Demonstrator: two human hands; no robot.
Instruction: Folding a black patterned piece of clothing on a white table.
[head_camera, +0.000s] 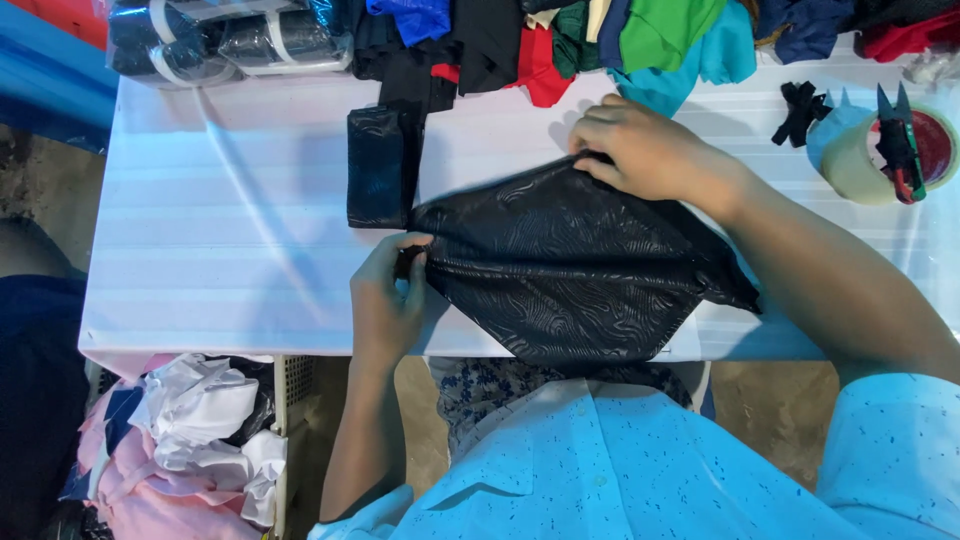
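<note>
Your left hand (388, 300) pinches the near corner of the black textured cloth (570, 270), which lies on the white desk (230, 230). Your right hand (645, 150) is closed on its far corner. Risk: the slick fabric may slip the pinch, or drag the folded black piece (378, 165) just beside it. The cloth's near edge hangs over the desk, hidden by your shirt.

The black cloth (570, 270) I pinch has a faint sheen and a raised, wavy embossed grain. The folded piece (378, 165) beside it looks the same. The table (230, 230) is smooth, matt white. At its far right corner, the tape roll (860, 155) looks glossy.
</note>
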